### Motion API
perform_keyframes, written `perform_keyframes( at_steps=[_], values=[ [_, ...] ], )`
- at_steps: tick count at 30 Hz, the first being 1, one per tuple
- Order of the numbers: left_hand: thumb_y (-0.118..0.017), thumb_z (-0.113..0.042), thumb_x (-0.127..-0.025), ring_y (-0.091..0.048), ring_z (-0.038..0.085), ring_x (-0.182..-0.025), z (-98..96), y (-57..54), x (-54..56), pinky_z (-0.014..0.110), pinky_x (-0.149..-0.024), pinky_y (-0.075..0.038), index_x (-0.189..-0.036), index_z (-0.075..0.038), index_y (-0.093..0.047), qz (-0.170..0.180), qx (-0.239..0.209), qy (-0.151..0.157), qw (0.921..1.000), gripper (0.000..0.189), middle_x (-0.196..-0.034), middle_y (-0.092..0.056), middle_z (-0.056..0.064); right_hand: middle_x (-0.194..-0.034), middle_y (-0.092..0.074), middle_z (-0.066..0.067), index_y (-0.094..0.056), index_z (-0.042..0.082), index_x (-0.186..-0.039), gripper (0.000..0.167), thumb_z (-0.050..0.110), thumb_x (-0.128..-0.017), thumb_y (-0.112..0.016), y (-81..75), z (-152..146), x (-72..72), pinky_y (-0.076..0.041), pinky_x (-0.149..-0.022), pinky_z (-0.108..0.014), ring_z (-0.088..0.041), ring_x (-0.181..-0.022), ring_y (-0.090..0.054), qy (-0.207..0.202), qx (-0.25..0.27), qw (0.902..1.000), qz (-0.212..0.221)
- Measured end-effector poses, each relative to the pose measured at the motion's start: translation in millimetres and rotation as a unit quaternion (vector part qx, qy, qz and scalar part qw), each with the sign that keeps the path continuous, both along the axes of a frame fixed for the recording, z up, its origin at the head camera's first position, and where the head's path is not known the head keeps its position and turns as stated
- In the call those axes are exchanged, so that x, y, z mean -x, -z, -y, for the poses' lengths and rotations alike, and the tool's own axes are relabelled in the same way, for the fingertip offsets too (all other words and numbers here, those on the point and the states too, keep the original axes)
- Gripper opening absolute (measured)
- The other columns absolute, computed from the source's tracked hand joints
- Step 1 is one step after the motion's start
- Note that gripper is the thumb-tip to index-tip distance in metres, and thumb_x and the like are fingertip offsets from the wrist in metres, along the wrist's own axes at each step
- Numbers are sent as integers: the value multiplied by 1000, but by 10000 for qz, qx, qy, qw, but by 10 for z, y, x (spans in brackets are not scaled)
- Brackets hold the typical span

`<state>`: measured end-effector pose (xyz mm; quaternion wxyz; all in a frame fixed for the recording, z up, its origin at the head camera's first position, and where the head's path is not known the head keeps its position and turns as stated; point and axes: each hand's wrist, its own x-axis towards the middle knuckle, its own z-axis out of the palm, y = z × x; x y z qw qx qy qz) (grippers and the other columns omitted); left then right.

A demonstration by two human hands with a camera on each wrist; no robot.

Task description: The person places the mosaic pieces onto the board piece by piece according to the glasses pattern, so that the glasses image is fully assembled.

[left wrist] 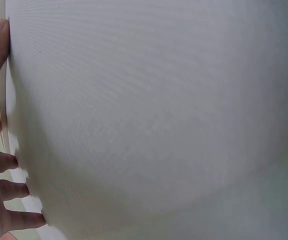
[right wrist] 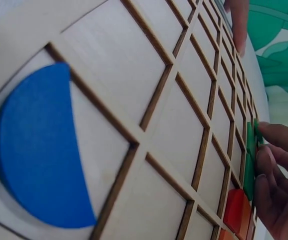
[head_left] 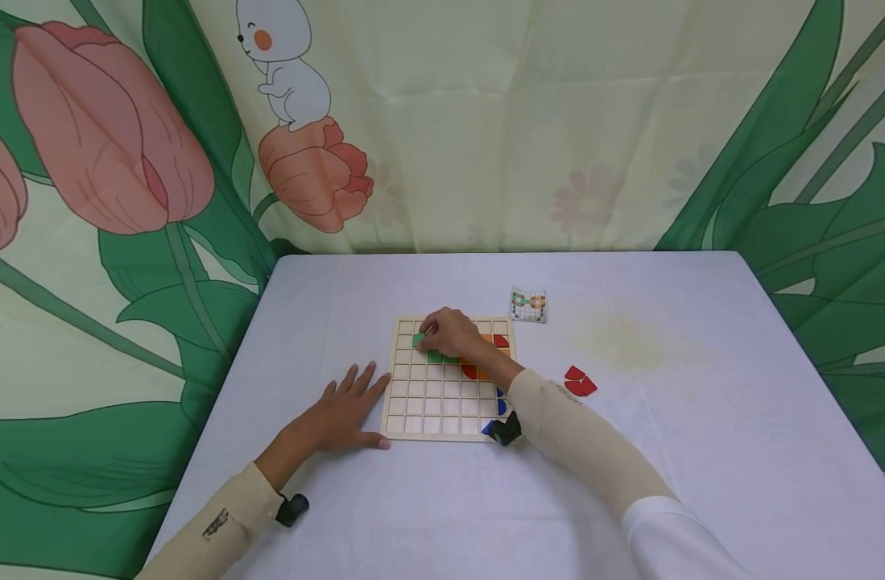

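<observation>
A wooden grid board lies on the table with colored pieces in some of its squares. My right hand reaches over its upper left part. In the right wrist view, the thumb and fingertips pinch a small green piece close over the board, beside other green pieces. My left hand lies spread on the table at the board's left side, with thumb and index fingertip right at its edge. Red and orange pieces sit to the right of the green ones, partly hidden by the right forearm.
Several loose red pieces lie right of the board. Behind it rests a small pattern card. Blue pieces, one a rounded segment, line the board's near right side. A printed cloth hangs behind the white-covered table.
</observation>
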<state>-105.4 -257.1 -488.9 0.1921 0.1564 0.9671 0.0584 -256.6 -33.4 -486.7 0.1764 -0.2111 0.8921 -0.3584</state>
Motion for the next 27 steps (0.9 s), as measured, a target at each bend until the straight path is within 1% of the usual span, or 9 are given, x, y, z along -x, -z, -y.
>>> perform_keyframes(
  at_steps=[10,16,20,23,25,27],
  values=[
    [-67,-74,-78,-11,47,-153,-19,-1,9,71,-113,-25,-162,-19,-21,-22,12,-20,10000,110,-168,-12,17,-80,-72,2,-78,13,-103,21,27,-87,-79,-39,6,8,-44,-58,-27,-14,-71,-61,98,-286,9995,-136],
    [-68,-74,-78,-11,47,-153,-13,26,13,72,-112,-26,-162,-19,-21,-51,31,-19,10000,111,-168,-13,17,-86,-72,2,-76,13,-107,25,28,-88,-78,-50,-21,5,-45,-61,-26,-14,-74,-61,16,-324,9994,-138],
    [-68,-75,-77,-12,47,-153,-14,33,15,71,-112,-26,-162,-19,-21,-73,78,-27,9999,111,-168,-14,17,-91,-72,1,-74,12,-112,30,28,-88,-78,-62,-96,6,-48,-67,-27,-14,-74,-62,-236,-22,9997,11],
    [-69,-74,-77,-11,47,-153,-22,26,13,71,-112,-25,-161,-19,-22,-51,68,-75,9999,111,-168,-14,17,-94,-72,-1,-71,9,-117,32,26,-90,-76,-69,-201,4,-50,-68,-27,-14,-72,-63,-551,352,9978,146],
    [-69,-74,-76,-11,47,-153,-25,24,8,72,-112,-25,-161,-19,-23,-45,75,-108,9999,111,-168,-14,17,-94,-72,-1,-71,8,-118,31,25,-92,-74,-73,-283,1,-51,-68,-27,-14,-71,-63,-690,526,9961,181],
    [-70,-74,-76,-11,47,-153,-31,23,-2,72,-112,-25,-161,-20,-23,-43,85,-132,9999,111,-168,-14,17,-96,-71,0,-70,9,-118,30,26,-94,-72,-79,-378,-11,-52,-71,-27,-13,-78,-63,-757,584,9953,121]
  ],
)
